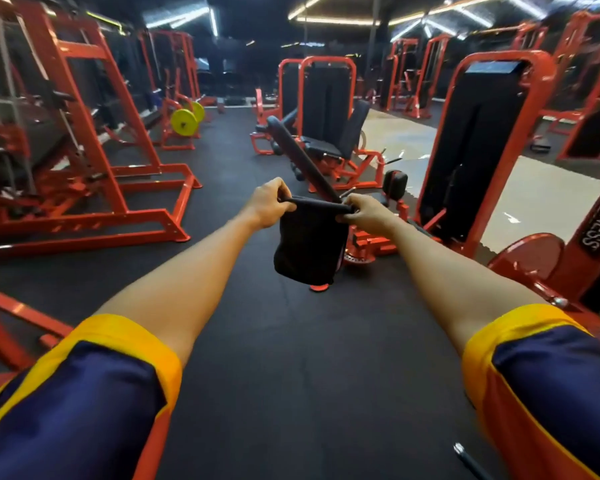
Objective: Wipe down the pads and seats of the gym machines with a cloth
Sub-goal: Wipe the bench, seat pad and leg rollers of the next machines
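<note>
Head view: a black cloth point(310, 247) is held stretched in mid-air above the dark gym floor point(291, 358), its top edge pinched by the curled fingers of the left hand point(269, 202) and right hand point(368, 213), with orange machines point(84, 140) seen around.

Floor point(291, 358): dark rubber matting, continuous down the central aisle. A pale floor section point(534, 195) lies to the right, further back. Ceiling point(257, 15): dark, lit by white strip lights point(336, 20) set in angled lines. Orange-red steel racks point(84, 133) line the left side. Weight-stack machines point(482, 140) with the same frames stand centre and right. Two yellow weight plates point(184, 122) are mounted on a frame at left rear. The far end is dim and blurred.
</note>
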